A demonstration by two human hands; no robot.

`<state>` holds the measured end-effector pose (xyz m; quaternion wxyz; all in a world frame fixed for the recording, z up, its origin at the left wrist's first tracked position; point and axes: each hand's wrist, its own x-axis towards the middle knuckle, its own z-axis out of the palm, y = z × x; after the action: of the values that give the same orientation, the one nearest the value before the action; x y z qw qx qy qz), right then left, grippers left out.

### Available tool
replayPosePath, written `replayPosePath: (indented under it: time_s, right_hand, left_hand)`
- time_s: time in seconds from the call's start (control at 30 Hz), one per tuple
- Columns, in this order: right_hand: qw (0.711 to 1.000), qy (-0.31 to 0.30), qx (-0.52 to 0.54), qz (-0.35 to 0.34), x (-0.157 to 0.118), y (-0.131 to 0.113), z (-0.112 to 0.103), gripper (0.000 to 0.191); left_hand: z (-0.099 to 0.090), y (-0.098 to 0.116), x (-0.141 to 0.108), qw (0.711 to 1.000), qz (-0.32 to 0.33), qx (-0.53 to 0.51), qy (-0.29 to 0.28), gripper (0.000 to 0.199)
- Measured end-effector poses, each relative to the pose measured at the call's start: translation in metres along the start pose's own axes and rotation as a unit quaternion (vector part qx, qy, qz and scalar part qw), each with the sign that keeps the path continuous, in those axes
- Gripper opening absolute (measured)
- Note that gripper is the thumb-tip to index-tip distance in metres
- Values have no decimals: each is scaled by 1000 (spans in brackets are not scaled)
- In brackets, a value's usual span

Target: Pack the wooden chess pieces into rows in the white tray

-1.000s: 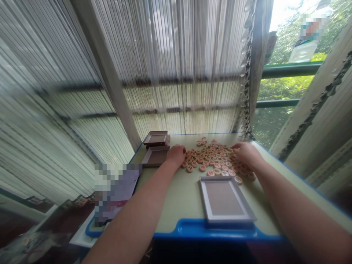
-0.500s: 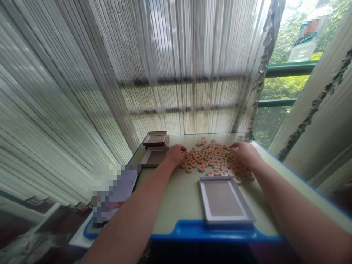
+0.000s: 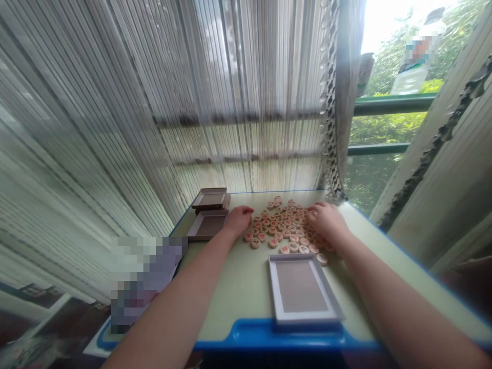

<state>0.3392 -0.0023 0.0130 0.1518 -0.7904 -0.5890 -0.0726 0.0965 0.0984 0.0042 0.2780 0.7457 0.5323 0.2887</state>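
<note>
A pile of round wooden Chinese chess pieces (image 3: 282, 227) with red and black characters is spread over the pale green table. At its left edge is my left hand (image 3: 239, 220), loosely curved, fingertips pointing right; I see nothing held in it. My right hand (image 3: 326, 219) lies over the pile's right side, its fingers apart and touching pieces, some of which it hides. Nearest me, a shallow grey-white open box (image 3: 302, 287) rests in front of the pile with no pieces in it.
Left of my left hand lies another shallow box (image 3: 209, 225), with a stack of brown-edged boxes (image 3: 210, 199) behind it. A partly blurred dark-edged flat item (image 3: 163, 271) is at the table's left. The table (image 3: 384, 256) has a blue rim; striped curtains (image 3: 246, 92) hang behind.
The whole view has shifted, so the table appears lower and further left. My right hand has moved slightly inward over the pieces. My left hand stays at the pile's left edge.
</note>
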Motion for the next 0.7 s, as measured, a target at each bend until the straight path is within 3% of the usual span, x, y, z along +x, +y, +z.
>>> replayPosePath:
  time_s: [0.1,0.17,0.33,0.43,0.53,0.7]
  right_hand:
    - [999,1,-22,34,3,4,2,39]
    - [998,-15,-22,49,4,6,4,40]
    - [997,-52,-6,61,5,6,7,40]
    - [998,-43,-6,51,5,4,6,40]
    - [998,-31,-12,44,4,1,5,40]
    - [999,-25,-7,44,3,-2,2,41]
  left_hand:
    - [-2,9,13,995,28,89,42,29]
    - [1,19,23,988,58,140,38,32]
    - [25,46,53,973,116,202,-8,37]
    - [36,57,68,960,118,243,-72,36]
    - [38,59,77,952,119,263,-102,30]
    - [31,54,82,948,135,280,-72,24]
